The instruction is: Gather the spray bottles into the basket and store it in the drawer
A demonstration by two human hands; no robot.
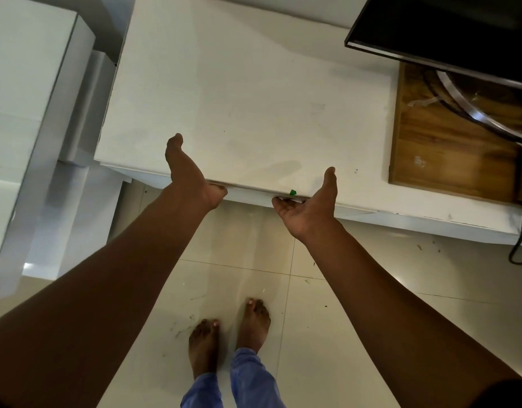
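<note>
No writing could be read. Both grips, left hand (192, 178) and right hand (308, 206), hooked fingers under the white bench (254, 92) front edge, thumbs raised, hold unclear.

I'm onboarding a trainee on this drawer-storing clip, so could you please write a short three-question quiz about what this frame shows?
1. True or false: spray bottles stand on the white cabinet top.
2. Where are the fingers of the left hand and right hand? A) flat on the top B) hooked under the front edge, thumbs raised above it C) gripping a basket
3. What small coloured thing shows at the front edge near the right hand?

Key
1. False; no bottles are in view.
2. B
3. A green bit; what it belongs to cannot be told.
</note>
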